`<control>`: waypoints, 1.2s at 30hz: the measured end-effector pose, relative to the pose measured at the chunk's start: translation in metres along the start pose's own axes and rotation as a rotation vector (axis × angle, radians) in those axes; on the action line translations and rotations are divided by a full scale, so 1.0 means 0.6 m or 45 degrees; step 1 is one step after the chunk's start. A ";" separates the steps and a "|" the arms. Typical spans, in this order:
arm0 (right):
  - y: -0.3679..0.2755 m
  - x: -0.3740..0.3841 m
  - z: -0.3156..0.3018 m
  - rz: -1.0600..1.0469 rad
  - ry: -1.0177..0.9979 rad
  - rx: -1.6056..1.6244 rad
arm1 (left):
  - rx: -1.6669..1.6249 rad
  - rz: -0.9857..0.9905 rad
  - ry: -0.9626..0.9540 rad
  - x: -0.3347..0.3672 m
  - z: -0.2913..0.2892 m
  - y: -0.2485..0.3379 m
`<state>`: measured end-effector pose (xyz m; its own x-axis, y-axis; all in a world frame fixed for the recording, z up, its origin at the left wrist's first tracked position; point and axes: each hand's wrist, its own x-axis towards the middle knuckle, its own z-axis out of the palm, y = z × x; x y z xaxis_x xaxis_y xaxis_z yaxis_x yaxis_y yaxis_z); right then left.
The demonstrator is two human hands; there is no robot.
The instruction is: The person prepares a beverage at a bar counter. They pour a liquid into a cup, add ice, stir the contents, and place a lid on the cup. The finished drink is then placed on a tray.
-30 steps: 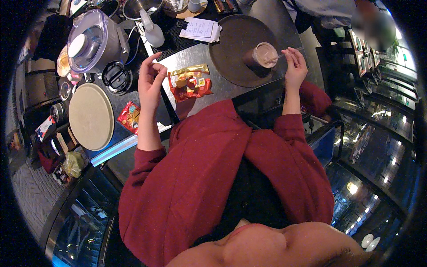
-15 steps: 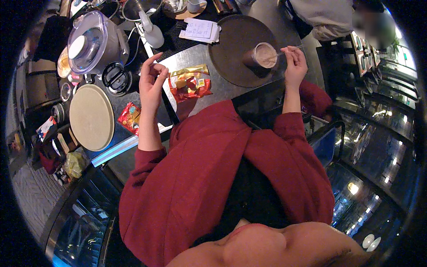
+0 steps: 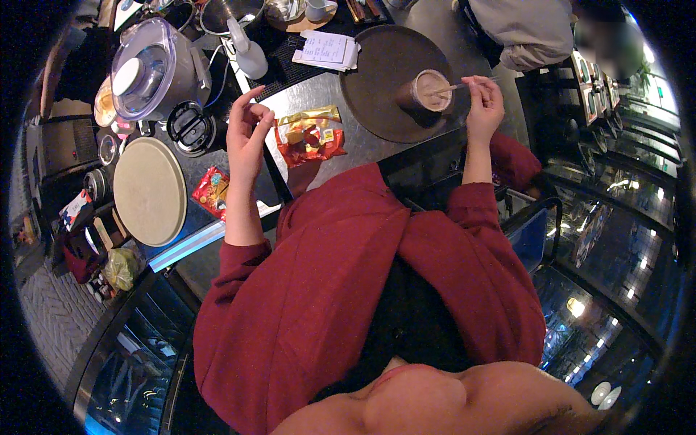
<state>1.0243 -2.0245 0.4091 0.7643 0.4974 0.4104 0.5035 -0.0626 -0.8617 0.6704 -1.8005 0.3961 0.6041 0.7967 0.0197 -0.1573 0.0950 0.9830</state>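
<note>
My right hand (image 3: 484, 107) pinches the upper end of a thin pale stick (image 3: 447, 90), perhaps a straw or stirrer. Its lower end dips into a clear cup (image 3: 423, 106) of pinkish-brown drink, which stands on a round dark tray (image 3: 377, 69). My left hand (image 3: 249, 129) hovers at the left with fingers bent and apart, nothing visible in it. Just right of that hand lies a torn red and gold packet (image 3: 308, 138) on the metal counter (image 3: 360, 141). Another red packet (image 3: 210, 190) rests below and left of the hand, partly behind my forearm.
Left of my left hand are a black lid (image 3: 191, 129), a round beige board (image 3: 150, 192) and a clear-lidded appliance (image 3: 156, 72). A white spray bottle (image 3: 249, 56) and paper slips (image 3: 326, 49) lie farther back. Someone's grey sleeve (image 3: 522, 32) shows at the far right.
My right hand has shifted slightly right and down with the stick, whose lie in the cup has turned a little. The left hand has stayed in place.
</note>
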 end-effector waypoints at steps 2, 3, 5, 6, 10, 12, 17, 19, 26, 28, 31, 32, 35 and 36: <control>0.004 0.002 0.000 -0.048 0.015 -0.039 | 0.014 0.008 -0.008 0.003 0.000 0.000; 0.009 0.003 0.003 -0.072 0.016 -0.041 | 0.020 0.011 -0.013 0.004 0.000 0.000; 0.006 0.002 0.014 -0.089 -0.002 -0.027 | 0.036 0.015 -0.016 0.004 0.000 -0.001; 0.002 0.000 0.020 -0.082 -0.018 -0.012 | 0.043 0.017 -0.018 0.004 0.001 -0.002; 0.005 -0.006 0.015 0.007 -0.053 -0.103 | 0.056 -0.003 -0.014 0.002 -0.001 -0.004; 0.012 0.000 0.013 -0.063 0.020 -0.096 | 0.034 -0.005 -0.011 0.003 -0.001 -0.001; -0.008 0.009 0.027 -0.114 0.054 0.031 | 0.032 0.006 -0.008 0.004 -0.007 -0.005; 0.001 0.006 0.022 -0.059 0.009 0.066 | 0.030 0.000 -0.010 0.003 -0.009 -0.004; 0.002 0.002 0.021 -0.106 0.070 -0.068 | 0.011 0.019 -0.023 0.003 -0.011 -0.010; -0.004 0.000 0.030 -0.131 0.058 -0.018 | 0.000 0.019 -0.025 0.003 -0.008 -0.009; 0.006 -0.006 0.025 -0.036 -0.027 0.067 | 0.026 0.006 -0.014 0.002 -0.006 -0.004; 0.007 -0.005 0.020 -0.032 -0.018 -0.010 | 0.041 -0.003 -0.004 0.002 -0.007 -0.004; 0.006 0.000 0.011 -0.069 0.032 -0.134 | 0.047 0.001 0.006 0.001 -0.010 -0.009; 0.005 0.006 0.014 -0.113 0.060 -0.104 | 0.042 0.006 0.006 0.001 -0.011 -0.010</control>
<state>1.0250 -2.0157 0.4054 0.7325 0.4630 0.4991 0.5995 -0.0913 -0.7952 0.6668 -1.7966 0.3890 0.5999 0.7997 0.0236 -0.1341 0.0715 0.9884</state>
